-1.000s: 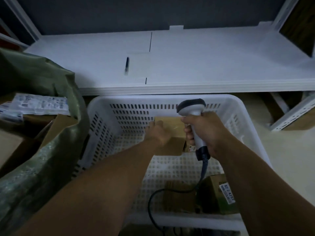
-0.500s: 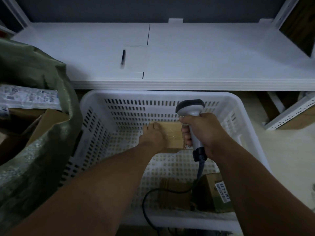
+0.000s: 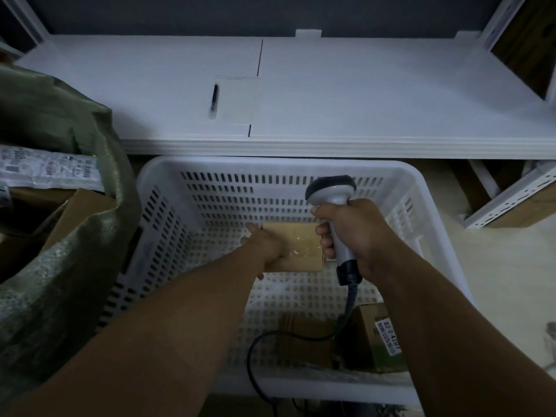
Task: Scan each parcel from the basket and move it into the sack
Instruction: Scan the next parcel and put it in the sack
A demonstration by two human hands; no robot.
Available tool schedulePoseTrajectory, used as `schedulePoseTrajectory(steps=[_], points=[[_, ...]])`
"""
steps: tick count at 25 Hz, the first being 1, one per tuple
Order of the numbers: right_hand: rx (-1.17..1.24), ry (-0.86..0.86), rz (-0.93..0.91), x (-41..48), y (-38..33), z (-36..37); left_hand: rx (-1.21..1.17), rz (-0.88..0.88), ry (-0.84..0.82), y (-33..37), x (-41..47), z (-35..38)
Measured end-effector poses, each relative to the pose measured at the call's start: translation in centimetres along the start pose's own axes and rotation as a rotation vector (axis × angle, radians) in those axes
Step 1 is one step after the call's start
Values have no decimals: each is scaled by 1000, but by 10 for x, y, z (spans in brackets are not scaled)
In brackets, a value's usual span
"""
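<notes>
Since a second ago the parcel (image 3: 301, 246) sits lower under the scanner (image 3: 331, 191), on the basket's (image 3: 270, 164) far floor. The left hand (image 3: 264, 246) grips its left end, fingers curled round it. The right hand (image 3: 356, 233) wraps the scanner handle just right. The cable (image 3: 349, 308) crosses two boxes (image 3: 304, 335) at the near wall. At left, the sack (image 3: 60, 266) holds boxes and a labelled bag (image 3: 45, 171). A pen (image 3: 214, 97) lies on the far shelf (image 3: 376, 100).

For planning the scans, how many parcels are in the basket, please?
3: a taped box held by the left hand, centre; a dark box by the near wall; a labelled box beside it. The arms may hide others.
</notes>
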State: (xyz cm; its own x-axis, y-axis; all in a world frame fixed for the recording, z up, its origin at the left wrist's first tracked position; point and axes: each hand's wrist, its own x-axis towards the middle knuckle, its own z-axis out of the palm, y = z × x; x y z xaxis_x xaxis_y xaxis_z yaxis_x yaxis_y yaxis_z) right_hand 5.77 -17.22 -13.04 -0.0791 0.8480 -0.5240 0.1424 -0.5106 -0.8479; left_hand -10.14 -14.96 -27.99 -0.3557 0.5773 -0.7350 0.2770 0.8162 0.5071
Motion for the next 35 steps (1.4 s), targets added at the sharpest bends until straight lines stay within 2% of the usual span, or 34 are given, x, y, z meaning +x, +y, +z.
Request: schedulePoseTrajectory(steps=[3, 6, 10, 18, 21, 26, 32, 35], points=[[14, -7, -1, 1, 0, 0, -231, -42, -92, -3, -1, 1], [15, -15, -1, 0, 0, -1, -355, -56, -129, -1, -6, 4], [9, -13, 3, 2, 4, -3, -330, -92, -161, -1, -10, 6], [0, -13, 14, 4, 5, -1, -367, 18, -272, 0, -9, 8], [-2, -16, 9, 5, 5, 1, -478, -39, -245, 5, -11, 8], [-10, -19, 12, 3, 4, 2, -523, -143, -162, 9, -11, 11], [-28, -17, -2, -2, 0, 0, -505, -199, -281, 9, -26, 13], [-17, -7, -6, -4, -3, 0, -575, -203, -256, 11, -33, 6]])
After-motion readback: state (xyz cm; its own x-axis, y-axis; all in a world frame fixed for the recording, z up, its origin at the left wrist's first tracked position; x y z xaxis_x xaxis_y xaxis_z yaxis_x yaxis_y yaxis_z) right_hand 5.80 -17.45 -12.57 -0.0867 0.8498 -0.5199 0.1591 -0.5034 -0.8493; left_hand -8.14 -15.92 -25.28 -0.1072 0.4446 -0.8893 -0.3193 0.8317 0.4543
